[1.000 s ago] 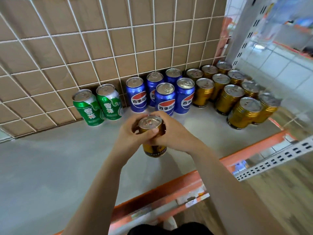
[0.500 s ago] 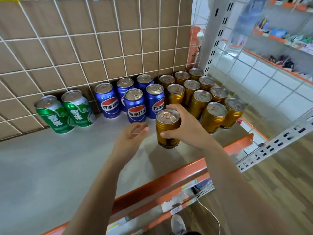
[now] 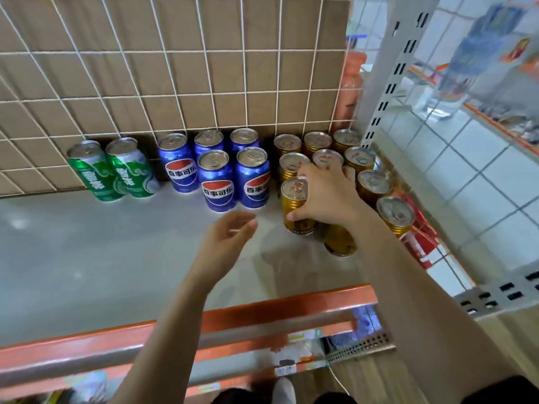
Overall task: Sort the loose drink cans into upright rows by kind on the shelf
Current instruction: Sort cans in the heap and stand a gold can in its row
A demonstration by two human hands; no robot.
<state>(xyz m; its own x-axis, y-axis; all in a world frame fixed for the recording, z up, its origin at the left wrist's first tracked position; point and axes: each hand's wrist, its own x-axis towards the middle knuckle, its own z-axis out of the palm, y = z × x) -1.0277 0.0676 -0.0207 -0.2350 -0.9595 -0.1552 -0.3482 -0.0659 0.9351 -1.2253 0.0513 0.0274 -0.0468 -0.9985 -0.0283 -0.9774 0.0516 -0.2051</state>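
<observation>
Gold can (image 3: 295, 207) upright on shelf (image 3: 116, 258), right grip (image 3: 329, 196) grasping it, left grip (image 3: 227, 243) released

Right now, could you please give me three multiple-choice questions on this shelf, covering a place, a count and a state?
1. The green cans stand: A left of the blue cans; B right of them; C on top of them.
2. Blue cans number: A three; B five; C eight.
3. The right hand grips: A nothing; B a green can; C a gold can.
Answers: A, the pair sits far left; B, three behind, two in front; C, the hand wraps its gold body.
</observation>
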